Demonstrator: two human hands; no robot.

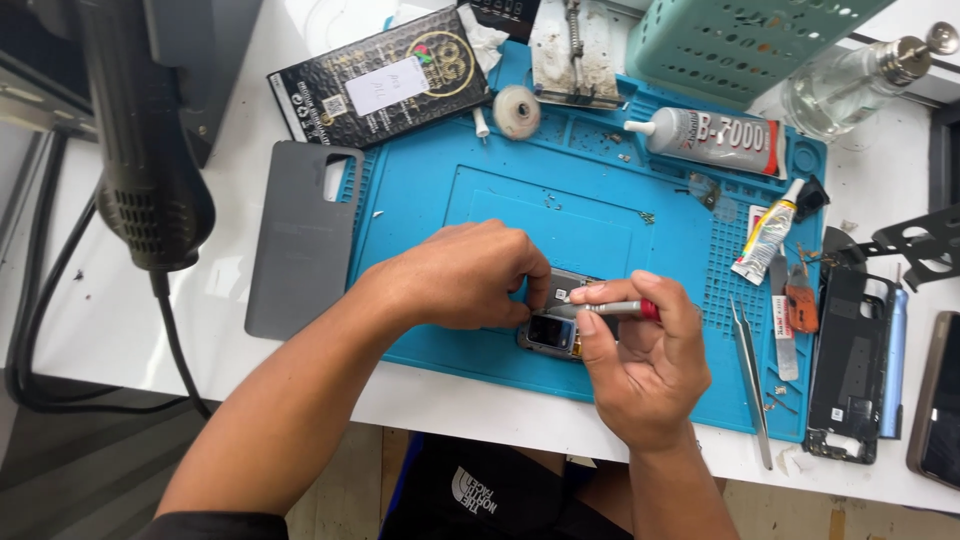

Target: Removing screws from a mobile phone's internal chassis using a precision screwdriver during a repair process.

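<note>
Phone part point(553, 330), small, grey and dark-faced, lies near the blue mat's point(480, 200) front edge. My left hand point(470, 275) curls over it, fingers pinching its upper edge. My right hand point(640, 360) is closed round a thin screwdriver point(615, 309), tip meeting the part between both hands.

A work mat point(600, 215) is laid on the bench point(250, 370). A phone part point(553, 332) is held at the mat's near edge, between the left hand point(465, 275) and the right hand point(640, 365). A back cover point(300, 240) lies just left of the mat, a glue tube point(715, 138) at its far right, tweezers point(752, 375) near its right edge, and a phone frame point(848, 365) beyond them
</note>
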